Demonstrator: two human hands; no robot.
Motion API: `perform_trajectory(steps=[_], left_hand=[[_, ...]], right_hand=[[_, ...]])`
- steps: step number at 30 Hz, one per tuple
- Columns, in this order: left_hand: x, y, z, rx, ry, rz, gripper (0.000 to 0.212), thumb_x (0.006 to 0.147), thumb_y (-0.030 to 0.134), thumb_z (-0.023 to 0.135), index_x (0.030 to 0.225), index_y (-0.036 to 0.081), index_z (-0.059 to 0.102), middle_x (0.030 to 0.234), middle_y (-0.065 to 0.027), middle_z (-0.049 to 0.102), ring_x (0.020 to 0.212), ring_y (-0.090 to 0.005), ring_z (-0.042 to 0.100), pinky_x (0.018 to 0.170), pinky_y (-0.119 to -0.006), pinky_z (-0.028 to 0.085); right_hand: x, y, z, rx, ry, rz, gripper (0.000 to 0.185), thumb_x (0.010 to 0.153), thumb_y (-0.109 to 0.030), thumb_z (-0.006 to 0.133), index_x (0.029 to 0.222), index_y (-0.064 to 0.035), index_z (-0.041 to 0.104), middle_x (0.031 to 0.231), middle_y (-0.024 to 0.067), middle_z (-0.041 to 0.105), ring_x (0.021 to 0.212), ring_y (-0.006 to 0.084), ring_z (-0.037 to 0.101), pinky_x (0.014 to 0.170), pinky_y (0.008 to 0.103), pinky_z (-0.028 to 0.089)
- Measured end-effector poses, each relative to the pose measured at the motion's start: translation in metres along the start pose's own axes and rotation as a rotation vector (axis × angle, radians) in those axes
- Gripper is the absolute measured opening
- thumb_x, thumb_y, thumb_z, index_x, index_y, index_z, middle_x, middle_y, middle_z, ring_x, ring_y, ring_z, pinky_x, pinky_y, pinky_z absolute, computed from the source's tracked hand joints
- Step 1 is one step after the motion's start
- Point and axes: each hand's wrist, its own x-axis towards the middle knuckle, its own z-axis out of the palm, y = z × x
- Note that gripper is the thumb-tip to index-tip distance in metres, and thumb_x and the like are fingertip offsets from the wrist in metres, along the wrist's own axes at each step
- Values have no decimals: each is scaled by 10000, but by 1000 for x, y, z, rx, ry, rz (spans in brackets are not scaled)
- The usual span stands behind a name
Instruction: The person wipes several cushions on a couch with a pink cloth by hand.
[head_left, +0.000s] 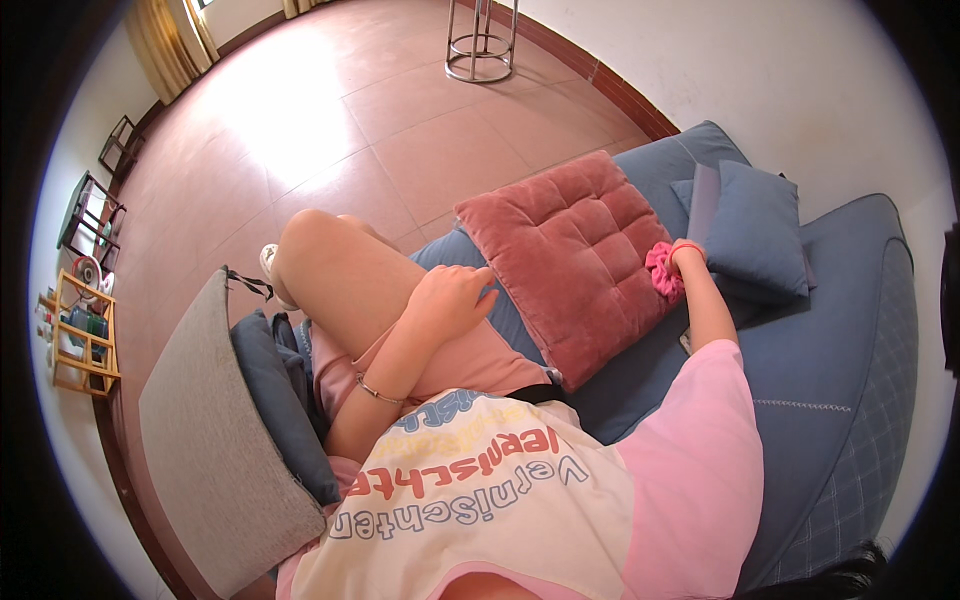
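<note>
My left hand (451, 298) lies over my lap with the thumb apart and nothing visible in it. Its fingertips reach the near left edge of a tufted pink velvet seat cushion (574, 255), which lies on the blue sofa (806, 330). At the cushion's right edge is my right hand (679, 257), bent down so that its fingers are hidden. A bright pink scrunchie (664, 271) sits against this hand; whether it is worn or held is unclear. Just beyond the right hand, a flat greyish-violet object (703, 201) leans beside a blue pillow (756, 229).
A grey padded board or cushion (202, 442) and a dark blue cushion (281, 405) stand at my left. A metal stool frame (480, 56) is on the tiled floor (427, 127). Along the left wall are a wooden rack (84, 334), a fan (86, 271) and dark stools (90, 214).
</note>
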Motion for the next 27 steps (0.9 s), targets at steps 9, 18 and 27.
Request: perform_trajectory(steps=[9, 18, 27], left_hand=[[2, 3, -3, 13, -31, -16, 250, 800, 290, 559, 751, 46, 562, 656, -167, 593, 601, -343, 572, 553, -445, 442], [3, 5, -3, -3, -32, -23, 241, 796, 285, 561, 743, 50, 561, 651, -167, 593, 599, -344, 572, 549, -451, 441], [3, 5, -4, 9, -22, -8, 222, 794, 275, 566, 734, 62, 560, 643, -151, 594, 587, -329, 576, 541, -445, 442]], right_hand=[[30, -40, -5, 611, 787, 427, 400, 835, -279, 552, 1159, -49, 506, 1062, 166, 530, 892, 342, 612, 718, 428, 533], [-13, -184, -44, 543, 845, -138, 407, 749, -178, 615, 1136, -134, 497, 1154, 192, 474, 996, 379, 548, 821, 447, 481], [-105, -289, -35, 434, 672, -1002, 463, 631, -178, 700, 1070, -165, 554, 1082, 185, 535, 969, 345, 559, 827, 404, 478]])
